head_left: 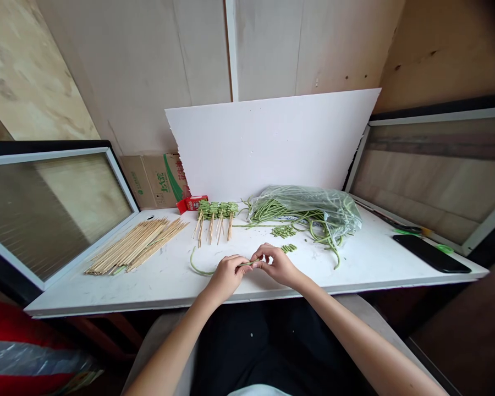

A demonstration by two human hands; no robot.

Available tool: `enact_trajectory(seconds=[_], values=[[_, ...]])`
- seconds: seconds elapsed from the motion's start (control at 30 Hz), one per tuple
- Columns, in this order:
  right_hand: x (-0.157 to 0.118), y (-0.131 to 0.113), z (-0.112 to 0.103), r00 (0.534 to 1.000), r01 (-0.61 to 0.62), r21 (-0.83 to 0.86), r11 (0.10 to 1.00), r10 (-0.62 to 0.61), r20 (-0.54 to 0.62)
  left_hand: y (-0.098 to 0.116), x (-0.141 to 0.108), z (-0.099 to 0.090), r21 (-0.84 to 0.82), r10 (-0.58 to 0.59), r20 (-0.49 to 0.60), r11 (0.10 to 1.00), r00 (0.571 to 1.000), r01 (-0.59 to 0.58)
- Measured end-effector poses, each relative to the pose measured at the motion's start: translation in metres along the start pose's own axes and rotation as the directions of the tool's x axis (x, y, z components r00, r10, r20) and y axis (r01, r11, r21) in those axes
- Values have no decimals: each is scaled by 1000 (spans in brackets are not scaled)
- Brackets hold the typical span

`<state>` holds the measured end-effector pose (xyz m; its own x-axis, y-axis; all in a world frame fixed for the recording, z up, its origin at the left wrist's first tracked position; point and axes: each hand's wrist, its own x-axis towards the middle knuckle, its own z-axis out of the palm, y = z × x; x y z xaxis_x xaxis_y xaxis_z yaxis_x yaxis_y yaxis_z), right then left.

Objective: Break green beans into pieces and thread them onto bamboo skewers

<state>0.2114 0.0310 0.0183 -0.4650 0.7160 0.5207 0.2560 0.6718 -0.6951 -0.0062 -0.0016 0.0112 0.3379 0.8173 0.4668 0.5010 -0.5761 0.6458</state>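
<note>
At the left of the white tabletop [160, 284], a spread of bare wooden skewers [134, 246] lies slanted, with a printed carton [153, 179] standing behind it. Next comes a small red box [193, 203], and just beside it a row of loaded skewers [217, 210], green pieces at their far ends and bare sticks pointing towards the person. In front of these, near the tabletop's front edge, a long green bean [198, 270] curves from its free end into the left hand [227, 273]. The left fingers are closed narrowly around the bean, thumb against the forefinger side. Right beside them, the right hand [279, 265] pinches the same bean near its other end, thumb and forefinger brought together on it, the remaining fingers curled. Beyond the right hand lie a short row of cut pieces [289, 248] and, farther back, a loose pile of pieces [283, 231]. Behind and to the right, a clear plastic bag [341, 208] spills whole beans [272, 210]; at the far right rests a black phone [431, 253]
</note>
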Motion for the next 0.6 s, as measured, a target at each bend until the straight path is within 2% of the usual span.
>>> enact_trajectory(seconds=[0.33, 0.47, 0.6], values=[[-3, 2, 14, 998, 55, -66, 996, -56, -18, -3, -1, 4, -11, 13, 28, 1000, 1000, -13], [-4, 2, 19, 1000, 15, 50, 999, -15, -9, -6, 0, 5, -44, 51, 10, 998, 999, -51], [-4, 2, 24, 1000, -21, 289, 957, 19, 9, -7, 1, 3, -139, 42, 7, 989, 999, -40]])
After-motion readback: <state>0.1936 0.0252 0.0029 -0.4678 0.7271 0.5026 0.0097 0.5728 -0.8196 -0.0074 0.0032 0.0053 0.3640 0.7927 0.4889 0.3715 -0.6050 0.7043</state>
